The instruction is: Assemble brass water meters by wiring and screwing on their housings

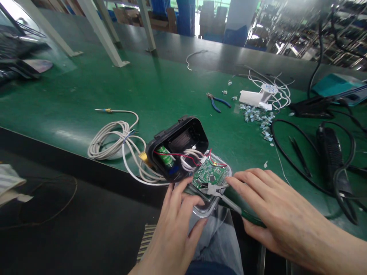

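An opened device lies at the near edge of the green bench: a black housing (183, 143) with a green battery and red and white wires inside, and a clear cover (210, 204) carrying a green circuit board (208, 173). My left hand (174, 225) holds the clear cover from below, fingers curled on its near rim. My right hand (275, 210) is closed round a green-handled tool (243, 212) whose metal tip touches the board's near edge. A coiled white cable (114, 143) with a brass probe runs into the housing.
Blue-handled pliers (217, 102) lie further back. A heap of small metal clips (258, 118) and white wires (272, 91) sit to the right, with black cables and a black tool (329, 152) at far right. White frame legs (100, 34) stand at the back.
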The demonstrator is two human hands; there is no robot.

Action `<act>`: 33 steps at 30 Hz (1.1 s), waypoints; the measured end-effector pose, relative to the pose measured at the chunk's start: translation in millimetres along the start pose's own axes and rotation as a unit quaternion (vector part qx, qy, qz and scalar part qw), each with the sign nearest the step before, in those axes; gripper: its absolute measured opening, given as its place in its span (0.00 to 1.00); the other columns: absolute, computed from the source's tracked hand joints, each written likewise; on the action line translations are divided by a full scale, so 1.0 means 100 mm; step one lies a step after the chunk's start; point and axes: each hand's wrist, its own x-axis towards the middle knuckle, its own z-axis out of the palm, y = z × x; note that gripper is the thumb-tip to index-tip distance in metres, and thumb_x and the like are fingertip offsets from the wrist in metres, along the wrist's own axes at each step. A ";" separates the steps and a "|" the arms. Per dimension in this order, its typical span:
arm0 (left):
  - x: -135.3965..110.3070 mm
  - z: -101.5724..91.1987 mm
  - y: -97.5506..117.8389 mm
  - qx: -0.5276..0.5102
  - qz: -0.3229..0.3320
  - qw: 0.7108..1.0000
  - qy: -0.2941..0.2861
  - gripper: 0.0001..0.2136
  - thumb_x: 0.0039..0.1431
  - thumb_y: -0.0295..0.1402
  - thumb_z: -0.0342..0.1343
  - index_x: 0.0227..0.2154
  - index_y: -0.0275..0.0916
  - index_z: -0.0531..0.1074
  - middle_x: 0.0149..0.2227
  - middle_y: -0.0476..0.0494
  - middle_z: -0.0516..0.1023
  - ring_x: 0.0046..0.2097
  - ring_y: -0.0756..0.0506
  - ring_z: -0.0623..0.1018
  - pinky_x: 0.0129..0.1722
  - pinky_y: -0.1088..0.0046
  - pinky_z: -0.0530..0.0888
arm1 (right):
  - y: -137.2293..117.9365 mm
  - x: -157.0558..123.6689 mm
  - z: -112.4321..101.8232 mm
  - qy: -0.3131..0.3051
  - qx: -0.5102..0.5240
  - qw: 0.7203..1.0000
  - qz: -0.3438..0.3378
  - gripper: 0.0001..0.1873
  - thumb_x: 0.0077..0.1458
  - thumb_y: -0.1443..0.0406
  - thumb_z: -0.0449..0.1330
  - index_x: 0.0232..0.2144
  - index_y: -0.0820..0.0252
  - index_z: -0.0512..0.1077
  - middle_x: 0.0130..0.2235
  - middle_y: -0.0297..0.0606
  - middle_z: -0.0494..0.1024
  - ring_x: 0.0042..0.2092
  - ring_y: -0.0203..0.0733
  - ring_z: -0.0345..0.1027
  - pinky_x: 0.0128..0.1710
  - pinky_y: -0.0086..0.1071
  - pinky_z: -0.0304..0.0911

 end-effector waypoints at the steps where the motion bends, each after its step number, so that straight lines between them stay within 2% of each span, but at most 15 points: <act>1: 0.01 0.00 0.02 0.008 -0.006 1.000 -0.004 0.13 0.55 0.28 0.56 0.43 0.41 0.62 0.56 0.36 0.60 0.61 0.36 0.61 0.58 0.40 0.61 | 0.00 0.01 -0.01 0.002 -0.007 1.000 -0.002 0.30 0.43 0.66 0.58 0.51 0.63 0.64 0.47 0.44 0.71 0.44 0.50 0.63 0.38 0.42 0.63; 4: 0.04 0.05 0.06 0.029 -0.025 0.999 0.025 0.18 0.51 0.31 0.62 0.42 0.40 0.61 0.51 0.37 0.65 0.59 0.36 0.63 0.59 0.36 0.53 | 0.01 0.05 -0.04 0.009 -0.034 0.999 -0.012 0.28 0.42 0.67 0.58 0.49 0.63 0.65 0.46 0.43 0.72 0.44 0.50 0.64 0.37 0.42 0.62; 8: 0.04 0.15 0.09 0.017 -0.022 0.995 0.098 0.15 0.52 0.31 0.61 0.39 0.38 0.61 0.48 0.35 0.67 0.56 0.36 0.66 0.57 0.40 0.60 | 0.01 0.09 -0.06 0.017 -0.076 0.996 -0.045 0.23 0.47 0.68 0.56 0.48 0.62 0.67 0.46 0.43 0.73 0.45 0.50 0.63 0.36 0.40 0.61; 13: 0.02 0.22 0.07 -0.024 -0.011 0.989 0.142 0.11 0.56 0.30 0.57 0.38 0.38 0.60 0.47 0.33 0.67 0.54 0.37 0.68 0.54 0.42 0.67 | 0.01 0.15 -0.10 0.017 -0.113 0.990 -0.082 0.18 0.54 0.68 0.50 0.48 0.63 0.68 0.47 0.43 0.73 0.45 0.51 0.63 0.35 0.40 0.59; 18: 0.02 0.20 0.05 -0.040 -0.020 0.989 0.143 0.10 0.56 0.31 0.56 0.39 0.38 0.61 0.47 0.33 0.67 0.53 0.36 0.69 0.52 0.40 0.67 | -0.03 0.23 -0.17 0.015 -0.143 0.987 -0.069 0.20 0.54 0.68 0.50 0.49 0.63 0.68 0.47 0.47 0.71 0.43 0.51 0.64 0.36 0.41 0.58; 21: 0.03 0.17 0.03 -0.046 -0.014 0.989 0.140 0.09 0.56 0.30 0.55 0.38 0.38 0.61 0.47 0.34 0.68 0.54 0.37 0.69 0.53 0.41 0.67 | -0.05 0.27 -0.21 0.003 -0.146 0.987 -0.065 0.19 0.54 0.68 0.50 0.48 0.60 0.69 0.44 0.45 0.72 0.42 0.50 0.64 0.35 0.40 0.57; 24: 0.03 0.15 0.00 -0.051 0.005 0.989 0.138 0.09 0.56 0.29 0.55 0.38 0.37 0.61 0.44 0.34 0.71 0.53 0.38 0.70 0.54 0.42 0.67 | -0.07 0.30 -0.22 -0.008 -0.152 0.986 -0.072 0.19 0.53 0.67 0.51 0.48 0.59 0.69 0.43 0.44 0.72 0.41 0.50 0.64 0.34 0.40 0.57; 29: 0.01 0.15 -0.02 -0.056 0.067 0.988 0.126 0.10 0.56 0.24 0.55 0.39 0.36 0.61 0.41 0.39 0.74 0.47 0.44 0.75 0.58 0.41 0.61 | -0.08 0.33 -0.21 -0.013 -0.162 0.984 -0.068 0.20 0.50 0.68 0.53 0.48 0.59 0.68 0.44 0.44 0.71 0.40 0.50 0.63 0.33 0.40 0.56; 33: -0.01 0.14 -0.05 -0.044 0.075 0.987 0.136 0.10 0.56 0.25 0.56 0.40 0.35 0.64 0.41 0.40 0.73 0.48 0.45 0.73 0.59 0.46 0.62 | -0.07 0.33 -0.22 -0.019 -0.153 0.986 -0.070 0.22 0.49 0.69 0.54 0.48 0.58 0.68 0.44 0.44 0.71 0.41 0.50 0.64 0.33 0.39 0.56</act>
